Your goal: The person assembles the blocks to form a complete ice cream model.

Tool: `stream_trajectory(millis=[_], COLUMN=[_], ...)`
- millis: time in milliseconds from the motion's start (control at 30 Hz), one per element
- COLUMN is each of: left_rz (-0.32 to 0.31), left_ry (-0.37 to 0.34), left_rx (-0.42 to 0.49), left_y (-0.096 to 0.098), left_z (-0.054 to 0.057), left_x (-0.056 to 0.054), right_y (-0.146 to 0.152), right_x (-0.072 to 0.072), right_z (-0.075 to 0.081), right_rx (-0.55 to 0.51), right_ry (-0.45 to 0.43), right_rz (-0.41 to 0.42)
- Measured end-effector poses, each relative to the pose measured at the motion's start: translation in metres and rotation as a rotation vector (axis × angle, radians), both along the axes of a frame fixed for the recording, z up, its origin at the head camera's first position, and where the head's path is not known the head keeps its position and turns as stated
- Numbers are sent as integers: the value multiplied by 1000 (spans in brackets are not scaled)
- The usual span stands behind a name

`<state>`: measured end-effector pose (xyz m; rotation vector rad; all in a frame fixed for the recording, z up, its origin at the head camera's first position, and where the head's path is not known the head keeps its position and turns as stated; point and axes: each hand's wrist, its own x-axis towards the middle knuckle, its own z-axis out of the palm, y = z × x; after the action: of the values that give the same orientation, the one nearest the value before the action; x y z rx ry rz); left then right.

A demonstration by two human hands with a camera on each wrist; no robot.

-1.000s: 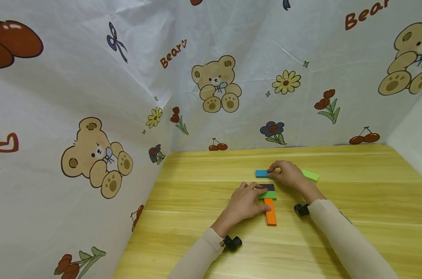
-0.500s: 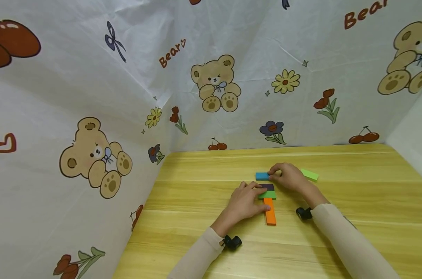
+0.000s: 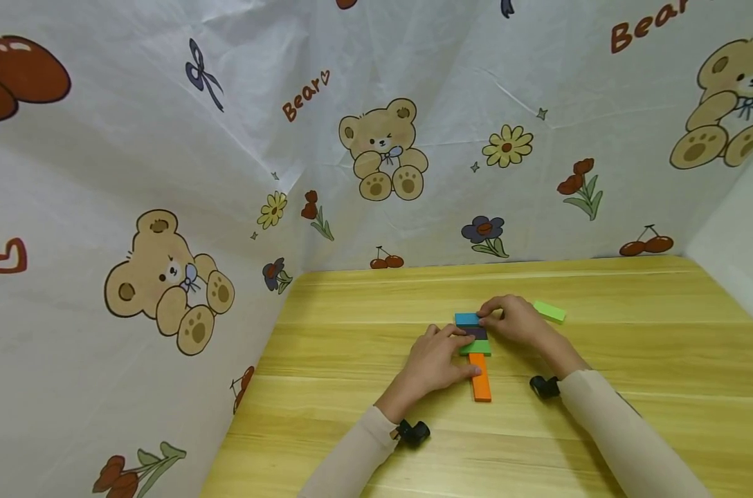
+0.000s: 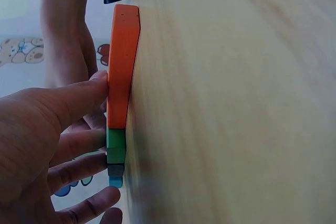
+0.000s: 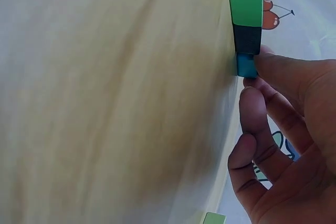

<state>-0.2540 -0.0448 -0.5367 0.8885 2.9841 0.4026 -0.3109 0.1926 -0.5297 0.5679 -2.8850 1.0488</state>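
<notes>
In the head view, an orange block (image 3: pixel 481 389) points toward the person, with a green block (image 3: pixel 478 348) across its far end. Beyond the green one lie a dark purple block (image 3: pixel 479 333) and a blue block (image 3: pixel 466 319), all flat on the table. My right hand (image 3: pixel 518 321) pinches the right end of the blue block (image 5: pixel 246 65) between thumb and fingers. Extended fingers of my left hand (image 3: pixel 435 361) rest on the dark and green blocks, and its thumb touches the orange block (image 4: pixel 124 66). Part of the dark block is hidden under those fingers.
A light green block (image 3: pixel 550 311) lies apart, behind the right hand. The wooden table (image 3: pixel 650 346) meets a bear-patterned cloth (image 3: pixel 451 207) at the back and on the left. Small black cameras (image 3: pixel 414 434) sit on both wrists.
The right hand has brought the blue block nearer to the person, closing the gap to the dark block. The left hand has stayed in place.
</notes>
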Motion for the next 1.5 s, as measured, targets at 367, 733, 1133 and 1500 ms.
stream_trajectory(millis=[367,733,1133,1500], left_rz=[2,12,9,10], left_ry=[2,-18,-114,-126], left_rx=[-7,4,118,141], left_y=[0,-1,-8,-7], left_z=[3,4,-1,-2], left_x=[-1,-1,-10,-10], right_y=[2,0,1,18], right_x=[1,2,0,15], right_z=[1,5,3,6], right_rx=[20,27,42,-30], right_ry=[-11,-43,-40,-42], right_rz=[3,5,5,59])
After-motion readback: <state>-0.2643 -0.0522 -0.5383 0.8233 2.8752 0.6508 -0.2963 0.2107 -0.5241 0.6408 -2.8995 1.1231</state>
